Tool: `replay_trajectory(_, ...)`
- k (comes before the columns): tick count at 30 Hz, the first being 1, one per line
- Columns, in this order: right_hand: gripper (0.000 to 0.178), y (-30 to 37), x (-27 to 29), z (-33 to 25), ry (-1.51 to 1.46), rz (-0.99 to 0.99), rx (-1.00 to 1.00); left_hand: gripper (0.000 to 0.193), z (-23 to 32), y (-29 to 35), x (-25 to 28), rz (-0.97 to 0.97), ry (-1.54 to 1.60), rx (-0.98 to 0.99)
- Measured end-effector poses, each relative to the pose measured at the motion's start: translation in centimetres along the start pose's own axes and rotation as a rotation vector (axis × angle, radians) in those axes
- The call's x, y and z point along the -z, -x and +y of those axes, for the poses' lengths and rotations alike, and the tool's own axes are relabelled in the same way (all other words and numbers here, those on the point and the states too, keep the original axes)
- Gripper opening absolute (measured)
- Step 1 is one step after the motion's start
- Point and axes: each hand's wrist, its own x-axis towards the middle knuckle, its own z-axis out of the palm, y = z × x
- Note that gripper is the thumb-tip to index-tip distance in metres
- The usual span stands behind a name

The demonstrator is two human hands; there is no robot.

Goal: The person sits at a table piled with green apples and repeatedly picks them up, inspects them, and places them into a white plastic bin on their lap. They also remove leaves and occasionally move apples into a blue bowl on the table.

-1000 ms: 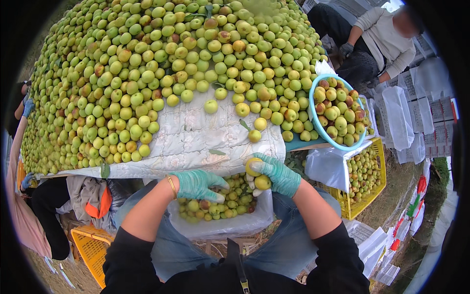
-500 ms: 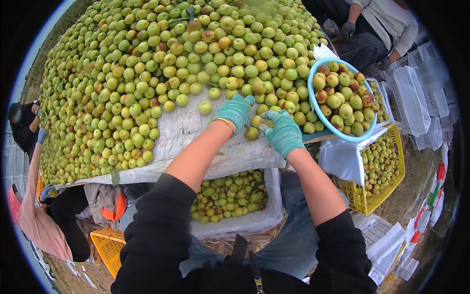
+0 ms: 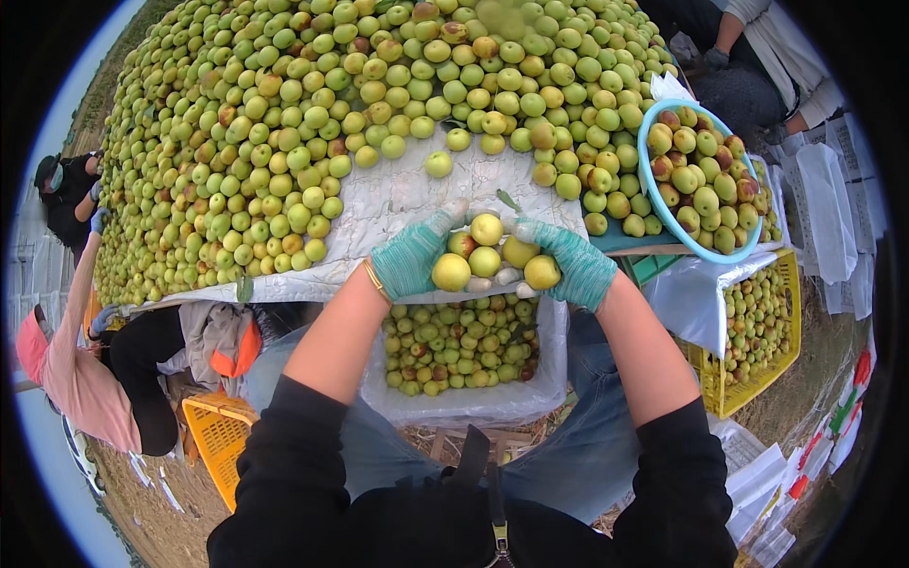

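My left hand (image 3: 413,256) and my right hand (image 3: 570,263), both in teal knitted gloves with pale fingertips, are cupped toward each other. Between them they hold several round yellow-green jujubes (image 3: 485,259), some blushed reddish-brown. The handful is at the front edge of a pale quilted cloth (image 3: 379,204). Below it stands a bin lined with clear plastic (image 3: 464,409), partly filled with the same fruit. A large heap of jujubes (image 3: 237,142) rises behind and to the left, and one loose jujube (image 3: 437,164) lies on the cloth.
At right, a light-blue basin (image 3: 668,220) of browner jujubes tilts above a yellow crate (image 3: 715,393) of fruit. An orange crate (image 3: 216,440) stands at lower left. People sit at the left, one in a pink top (image 3: 90,393), and another person (image 3: 748,76) is at the far right.
Both hands have drawn back from the heap toward me and come together around several jujubes. More of the cloth is bare where fruit lay. The view has shifted slightly.
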Motion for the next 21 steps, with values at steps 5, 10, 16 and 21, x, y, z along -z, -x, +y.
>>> replay_trajectory(5, 0.044, -0.3, -2.1, 3.3, 0.185, -0.165, -0.070, 0.069, -2.9, 5.4, 1.3, -0.013, -1.066, -0.472)
replay_trajectory(10, 0.037, -0.7, -2.7, 5.2, 0.454, -0.165, -0.059, 0.073, -4.0, 8.0, 0.5, 0.017, -0.448, -0.052)
replay_trajectory(16, 0.035, -0.7, -3.5, 5.7, 0.821, -0.118, -0.105, 0.071, -3.1, 9.8, 0.2, 0.195, -0.495, 0.408)
replay_trajectory(21, 0.045, 0.0, -4.3, 5.2, 0.493, -0.111, -0.089, 0.058, -3.9, 9.2, -2.2, 0.571, -1.089, -0.108)
